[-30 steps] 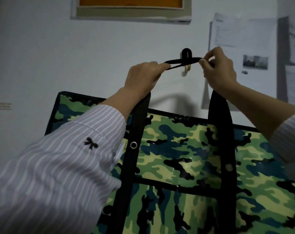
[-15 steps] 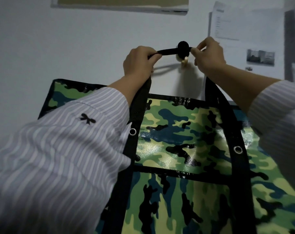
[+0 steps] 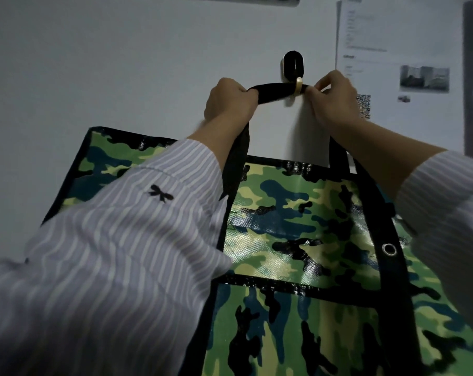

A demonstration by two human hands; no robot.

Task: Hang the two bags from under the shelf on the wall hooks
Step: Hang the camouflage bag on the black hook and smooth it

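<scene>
Both arms raised forward, forearms bare beyond striped sleeves (image 3: 121, 240). Left hand (image 3: 229, 101) fisted round the black strap (image 3: 273, 92); right hand (image 3: 335, 99) pinches it, apparently thumb against forefinger, other fingers curled.

Wall (image 3: 121, 63), black hook (image 3: 292, 65) — strap (image 3: 273, 92) across it, papers (image 3: 392, 31)

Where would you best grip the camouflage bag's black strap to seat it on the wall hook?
Grip the flat strap close on either side of the hook, as the left hand and right hand do, one from each side; its span runs level behind the hook's upturned tip.
</scene>
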